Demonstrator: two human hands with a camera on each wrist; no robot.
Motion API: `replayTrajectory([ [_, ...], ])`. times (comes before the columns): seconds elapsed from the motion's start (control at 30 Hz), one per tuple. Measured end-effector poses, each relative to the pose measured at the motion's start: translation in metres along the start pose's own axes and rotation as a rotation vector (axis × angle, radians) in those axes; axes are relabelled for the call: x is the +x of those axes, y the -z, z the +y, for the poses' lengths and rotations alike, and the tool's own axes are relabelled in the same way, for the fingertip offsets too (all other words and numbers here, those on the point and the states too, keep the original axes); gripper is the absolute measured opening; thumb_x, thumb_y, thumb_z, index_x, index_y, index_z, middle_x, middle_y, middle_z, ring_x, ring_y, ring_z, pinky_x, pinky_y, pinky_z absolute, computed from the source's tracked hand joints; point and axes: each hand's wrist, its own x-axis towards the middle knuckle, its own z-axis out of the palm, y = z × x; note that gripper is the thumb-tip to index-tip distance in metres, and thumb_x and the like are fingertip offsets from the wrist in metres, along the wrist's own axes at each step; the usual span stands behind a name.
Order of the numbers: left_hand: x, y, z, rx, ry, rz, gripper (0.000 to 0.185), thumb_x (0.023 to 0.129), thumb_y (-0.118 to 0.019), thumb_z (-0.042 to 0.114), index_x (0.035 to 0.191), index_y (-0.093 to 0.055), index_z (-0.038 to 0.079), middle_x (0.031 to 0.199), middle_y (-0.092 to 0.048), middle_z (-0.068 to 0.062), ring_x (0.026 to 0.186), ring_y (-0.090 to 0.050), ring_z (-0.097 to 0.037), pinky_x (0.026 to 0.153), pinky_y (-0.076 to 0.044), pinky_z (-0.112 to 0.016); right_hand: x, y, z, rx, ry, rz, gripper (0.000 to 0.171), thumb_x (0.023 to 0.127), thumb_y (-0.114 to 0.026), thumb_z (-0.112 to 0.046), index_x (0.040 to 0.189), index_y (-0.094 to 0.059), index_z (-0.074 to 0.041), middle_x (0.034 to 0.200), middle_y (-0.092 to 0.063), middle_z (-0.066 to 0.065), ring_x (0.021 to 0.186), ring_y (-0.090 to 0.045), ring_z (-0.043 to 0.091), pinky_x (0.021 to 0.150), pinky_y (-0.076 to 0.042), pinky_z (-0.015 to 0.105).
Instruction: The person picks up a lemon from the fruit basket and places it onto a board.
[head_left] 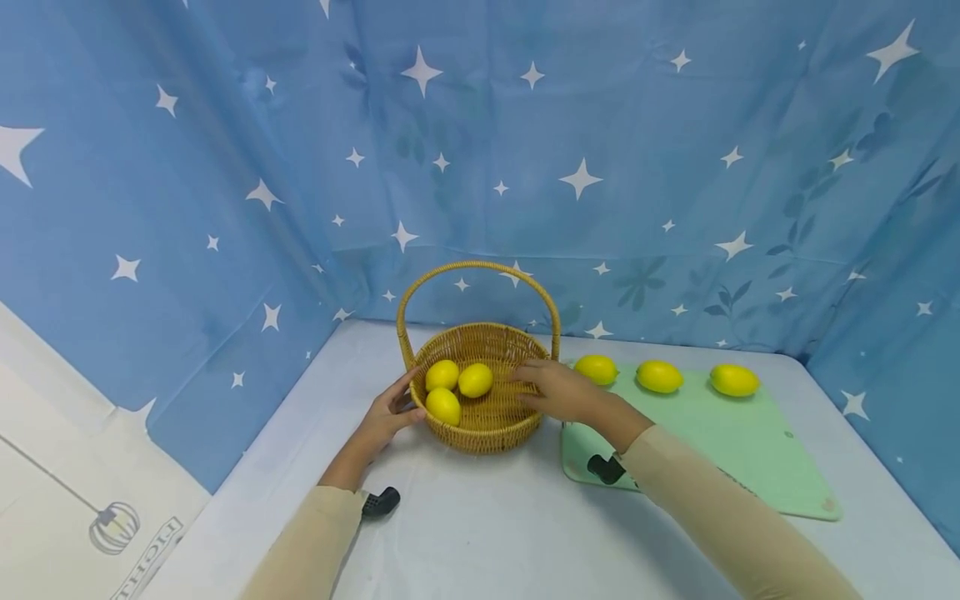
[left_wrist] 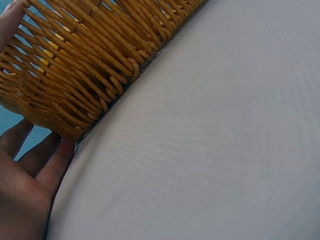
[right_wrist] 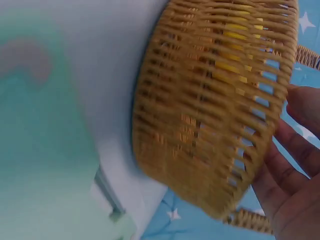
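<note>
My left hand (head_left: 386, 417) touches the upright basket (head_left: 491, 421), fingers loose; its handle arches side to side. My right hand (head_left: 558, 390) hovers flat over its rim.

A pale green cutting board (head_left: 750, 450) lies flat on a white table (head_left: 480, 525). Along the board's far edge three yellow lemons sit in a row: a left lemon (head_left: 596, 369), a middle lemon (head_left: 659, 376) and a right lemon (head_left: 734, 380), each apart from the next. Behind the board hangs a blue curtain (head_left: 525, 150) printed with white stars and faint leaf shapes, wrapping round both sides.
</note>
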Motion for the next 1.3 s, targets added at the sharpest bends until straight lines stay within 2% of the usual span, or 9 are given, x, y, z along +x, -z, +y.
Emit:
replayTrajectory([
  [0.1, 0.001, 0.000, 0.000, 0.003, 0.001, 0.005, 0.079, 0.091, -0.072, 0.017, 0.156, -0.027, 0.026, 0.160, -0.017, -0.002, 0.140, -0.029, -0.033, 0.110, -0.029, -0.050, 0.008, -0.007, -0.003, 0.043, -0.013, -0.009, 0.036, 0.096, -0.065, -0.022, 0.131, -0.061, -0.012, 0.124, -0.059, 0.002, 0.114, -0.055, 0.020, 0.094, -0.048, 0.038],
  [0.27, 0.001, 0.000, -0.002, 0.013, -0.004, 0.012, 0.080, 0.089, -0.074, 0.022, 0.155, -0.028, 0.026, 0.160, -0.020, 0.000, 0.139, -0.031, -0.032, 0.110, -0.030, -0.051, 0.021, -0.014, -0.009, 0.045, 0.032, -0.020, 0.037, 0.096, -0.065, -0.023, 0.130, -0.062, -0.009, 0.124, -0.059, 0.003, 0.117, -0.054, 0.020, 0.097, -0.046, 0.038],
  [0.5, -0.001, 0.001, -0.001, 0.028, -0.016, 0.015, 0.078, 0.091, -0.072, 0.018, 0.155, -0.028, 0.026, 0.160, -0.019, 0.000, 0.140, -0.030, -0.033, 0.109, -0.030, -0.051, 0.036, -0.016, -0.018, 0.048, 0.046, -0.042, 0.038, 0.095, -0.066, -0.022, 0.130, -0.062, -0.008, 0.124, -0.059, 0.006, 0.114, -0.056, 0.024, 0.095, -0.047, 0.037],
  [0.8, 0.000, 0.000, -0.001, 0.021, -0.005, 0.011, 0.081, 0.089, -0.074, 0.023, 0.155, -0.028, 0.027, 0.160, -0.018, -0.001, 0.140, -0.029, -0.033, 0.110, -0.029, -0.051, 0.046, -0.029, -0.029, 0.067, 0.013, -0.077, 0.037, 0.094, -0.068, -0.022, 0.129, -0.063, -0.011, 0.126, -0.059, 0.002, 0.117, -0.053, 0.017, 0.098, -0.046, 0.035],
  [0.93, 0.001, 0.000, -0.002, 0.013, -0.005, 0.026, 0.080, 0.088, -0.075, 0.022, 0.155, -0.030, 0.028, 0.159, -0.021, -0.002, 0.140, -0.030, -0.034, 0.109, -0.030, -0.052, 0.051, -0.034, -0.033, 0.054, 0.046, -0.063, 0.039, 0.092, -0.069, -0.016, 0.130, -0.063, -0.011, 0.127, -0.060, 0.002, 0.116, -0.054, 0.016, 0.097, -0.046, 0.035],
  [1.17, 0.000, -0.002, -0.004, 0.018, 0.001, 0.016, 0.078, 0.091, -0.072, 0.018, 0.155, -0.029, 0.028, 0.160, -0.018, -0.001, 0.139, -0.031, -0.034, 0.109, -0.031, -0.049, 0.056, -0.043, -0.038, 0.021, 0.059, -0.090, 0.050, 0.087, -0.075, -0.019, 0.135, -0.060, -0.017, 0.130, -0.058, -0.002, 0.116, -0.053, 0.014, 0.097, -0.046, 0.032],
  [1.3, -0.001, -0.002, -0.001, 0.025, 0.001, 0.027, 0.079, 0.090, -0.073, 0.018, 0.155, -0.029, 0.026, 0.160, -0.019, -0.003, 0.139, -0.031, -0.035, 0.110, -0.030, -0.051, 0.060, -0.044, -0.042, 0.034, 0.058, -0.097, 0.051, 0.086, -0.073, -0.009, 0.135, -0.059, -0.019, 0.135, -0.054, -0.006, 0.122, -0.051, 0.013, 0.101, -0.044, 0.032],
])
